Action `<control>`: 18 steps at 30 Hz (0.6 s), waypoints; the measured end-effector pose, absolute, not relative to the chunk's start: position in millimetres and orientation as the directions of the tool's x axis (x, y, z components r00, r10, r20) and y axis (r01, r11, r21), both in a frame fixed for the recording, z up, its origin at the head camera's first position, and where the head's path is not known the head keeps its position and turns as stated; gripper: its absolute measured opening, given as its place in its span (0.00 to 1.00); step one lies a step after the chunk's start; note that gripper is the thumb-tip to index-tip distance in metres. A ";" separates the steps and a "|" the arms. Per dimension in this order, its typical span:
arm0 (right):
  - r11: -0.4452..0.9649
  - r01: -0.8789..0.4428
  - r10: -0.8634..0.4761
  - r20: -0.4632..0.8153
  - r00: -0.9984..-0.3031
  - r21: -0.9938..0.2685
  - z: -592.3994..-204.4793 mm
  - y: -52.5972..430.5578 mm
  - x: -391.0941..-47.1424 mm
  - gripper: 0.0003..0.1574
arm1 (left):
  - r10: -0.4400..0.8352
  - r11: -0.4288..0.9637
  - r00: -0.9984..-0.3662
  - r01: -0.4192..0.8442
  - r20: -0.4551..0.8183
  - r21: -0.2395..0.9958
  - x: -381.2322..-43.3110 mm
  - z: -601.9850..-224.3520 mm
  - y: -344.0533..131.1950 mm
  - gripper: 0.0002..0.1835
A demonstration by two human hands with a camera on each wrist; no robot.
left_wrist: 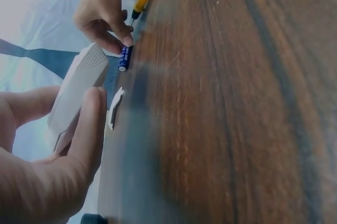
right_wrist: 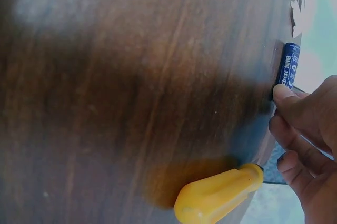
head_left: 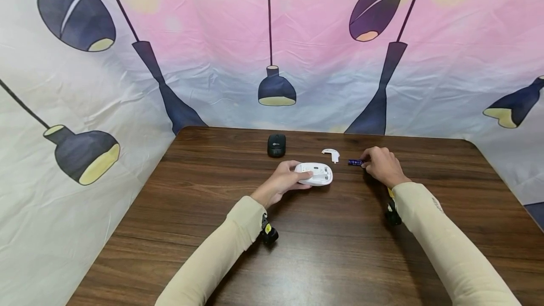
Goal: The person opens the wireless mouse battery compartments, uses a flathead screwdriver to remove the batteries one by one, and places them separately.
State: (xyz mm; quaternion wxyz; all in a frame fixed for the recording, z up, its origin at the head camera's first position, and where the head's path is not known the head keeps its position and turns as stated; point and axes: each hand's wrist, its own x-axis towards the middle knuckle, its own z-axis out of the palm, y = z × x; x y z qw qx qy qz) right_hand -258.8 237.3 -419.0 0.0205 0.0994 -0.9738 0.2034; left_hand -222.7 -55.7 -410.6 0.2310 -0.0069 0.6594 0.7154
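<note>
My left hand (head_left: pixel 284 179) grips a white computer mouse (head_left: pixel 322 174), underside up, with its battery bay uncovered; the thumb lies across that underside. In the left wrist view the mouse (left_wrist: pixel 79 90) is seen edge-on between thumb and fingers, above the table. To the right, my right hand (head_left: pixel 384 166) pinches one end of a blue battery (head_left: pixel 355 162) at the tabletop. The right wrist view shows the thumb on the battery (right_wrist: pixel 288 66), its printed label partly covered. Between the hands lies a white battery cover (head_left: pixel 333 155), touched by neither.
A black mouse (head_left: pixel 276 145) sits near the table's back edge, left of the cover. A screwdriver with a yellow handle (right_wrist: pixel 218 195) lies by my right wrist, mostly hidden in the head view. Behind the wooden table (head_left: pixel 297 259) hangs a printed cloth (head_left: pixel 238 60).
</note>
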 end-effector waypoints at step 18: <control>0.886 -0.234 -0.203 0.120 -0.972 -0.399 -413.4 240.3 -254.6 0.13 | 0.241 0.059 -0.913 -0.325 -0.329 0.944 -241.7 -419.4 -37.7 0.29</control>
